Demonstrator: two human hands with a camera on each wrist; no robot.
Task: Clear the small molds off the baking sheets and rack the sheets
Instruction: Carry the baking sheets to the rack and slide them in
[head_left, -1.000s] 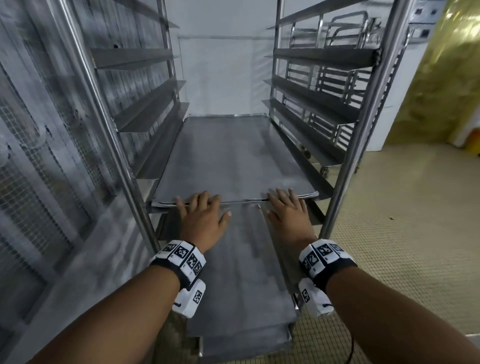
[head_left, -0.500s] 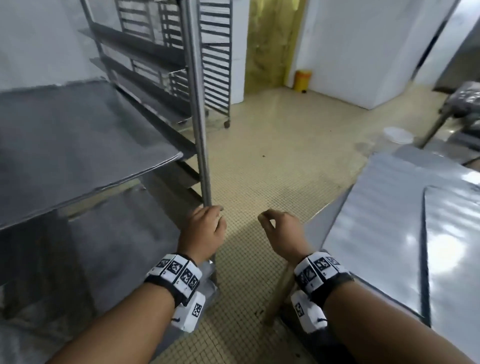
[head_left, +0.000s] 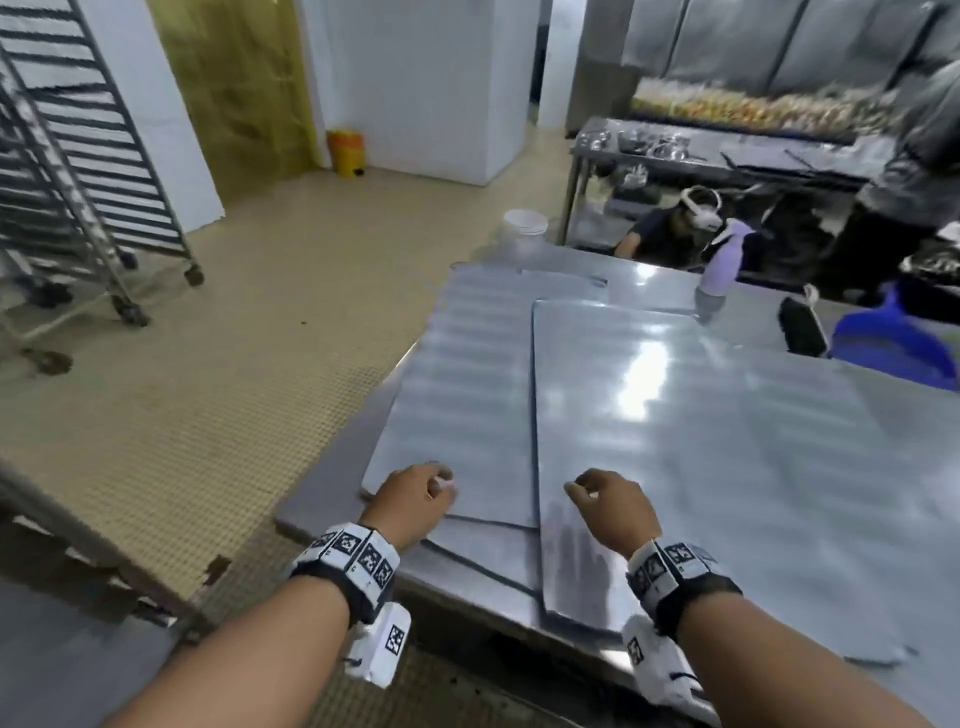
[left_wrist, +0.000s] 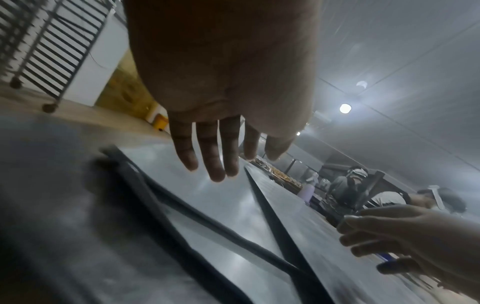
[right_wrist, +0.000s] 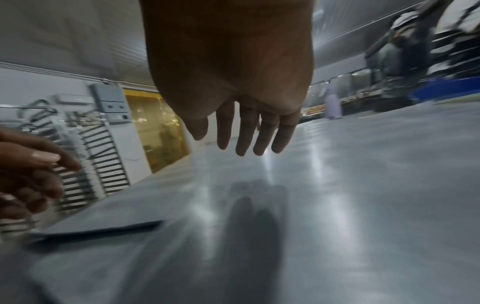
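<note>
We've swung right since a second ago: then both hands lay flat on the front edge of a sheet in the rack, half a second ago they hung over the floor beside the rack post; now they hover over the tabletop (head_left: 332, 512) near its front edge; the rack (head_left: 78, 156) sits well off to the left on the tiled floor (head_left: 234, 364).

Left hand (head_left: 413, 501): over the near corner of the left baking sheet (head_left: 467, 389); fingers loosely hanging, spread, holding nothing; the left wrist view shows a gap between fingertips and metal.

Right hand (head_left: 613, 506): over the near end of the right baking sheet (head_left: 701, 441); fingers relaxed, slightly apart, holding nothing; its shadow falls on the sheet in the right wrist view.

Right sheet overlaps the left one's edge; further sheet edges show under the left one, count unclear; visible sheet tops are bare metal.

Far end of tabletop: lilac spray bottle (head_left: 719, 265), blue dustpan (head_left: 893, 343), dark brush (head_left: 802, 327); another person (head_left: 670, 234) crouches beyond it.
</note>
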